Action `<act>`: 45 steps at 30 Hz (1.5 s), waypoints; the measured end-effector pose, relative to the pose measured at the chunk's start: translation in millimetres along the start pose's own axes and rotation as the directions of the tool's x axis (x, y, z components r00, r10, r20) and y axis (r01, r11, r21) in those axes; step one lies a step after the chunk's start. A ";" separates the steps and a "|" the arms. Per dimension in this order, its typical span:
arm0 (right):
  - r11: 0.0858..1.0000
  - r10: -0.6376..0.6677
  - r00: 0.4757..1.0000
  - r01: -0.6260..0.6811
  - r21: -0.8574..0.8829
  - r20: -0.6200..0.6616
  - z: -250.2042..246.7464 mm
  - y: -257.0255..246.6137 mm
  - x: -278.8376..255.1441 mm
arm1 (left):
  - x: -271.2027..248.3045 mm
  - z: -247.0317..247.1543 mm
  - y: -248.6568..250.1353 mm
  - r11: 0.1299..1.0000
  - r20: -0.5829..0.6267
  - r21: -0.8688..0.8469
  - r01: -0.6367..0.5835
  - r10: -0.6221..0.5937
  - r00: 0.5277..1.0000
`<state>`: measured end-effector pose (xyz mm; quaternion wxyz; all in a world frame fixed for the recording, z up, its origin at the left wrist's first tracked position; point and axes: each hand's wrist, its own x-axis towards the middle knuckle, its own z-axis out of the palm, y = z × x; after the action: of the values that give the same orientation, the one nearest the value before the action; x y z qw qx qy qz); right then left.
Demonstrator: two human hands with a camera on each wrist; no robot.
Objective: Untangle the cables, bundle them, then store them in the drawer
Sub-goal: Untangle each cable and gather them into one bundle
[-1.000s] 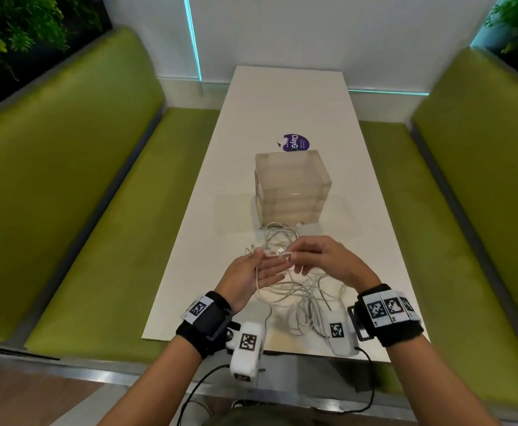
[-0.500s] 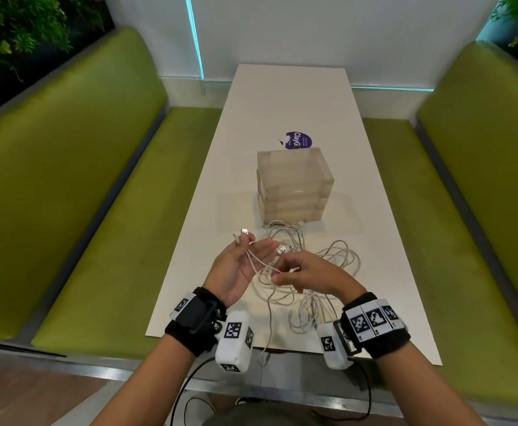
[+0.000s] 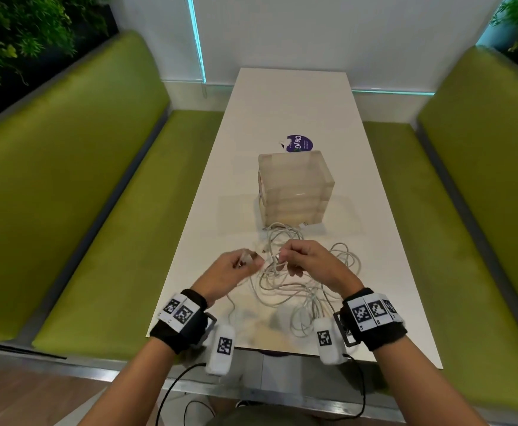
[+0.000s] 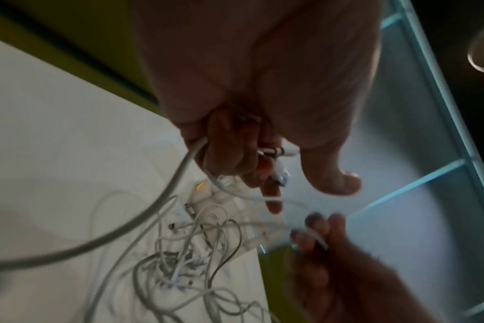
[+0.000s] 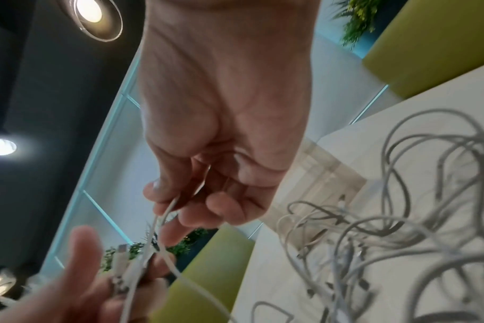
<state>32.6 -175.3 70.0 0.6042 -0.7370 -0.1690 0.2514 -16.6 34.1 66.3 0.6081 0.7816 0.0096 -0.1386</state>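
Observation:
A tangle of white cables lies on the white table near its front edge. Behind it stands a translucent drawer box, its drawers closed. My left hand holds cable ends with plugs in curled fingers, just left of the tangle. My right hand pinches a white cable strand between thumb and fingers above the pile. In the right wrist view the strand runs from my right fingers down to the left hand. Both hands hover close together above the table.
A purple round sticker lies on the table behind the drawer box. Green benches flank the table on both sides. One cable plug rests against the foot of the box.
My left hand turned from palm-up to fingers curled round the cable ends. My right hand rose slightly and moved right. The gap between the hands widened a little.

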 end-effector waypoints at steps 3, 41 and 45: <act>0.998 -0.024 0.999 0.023 0.063 0.021 6.0 -6.9 -0.3 | -0.8 11.8 -2.4 0.999 0.059 0.039 -0.029 0.026 0.998; 0.922 0.290 0.905 -0.177 -0.344 0.312 25.2 27.1 6.1 | 2.5 14.6 22.8 0.651 -0.161 -0.754 -0.093 -0.046 0.986; 0.922 0.289 0.894 -0.163 -0.352 0.343 33.9 28.0 5.5 | -1.8 11.0 29.5 0.645 -0.090 -0.763 -0.032 -0.056 0.994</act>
<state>16.1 -150.9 36.9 0.3998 -0.7737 -0.2352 0.4317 -15.1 16.2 92.2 0.8783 0.4590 0.1042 -0.0844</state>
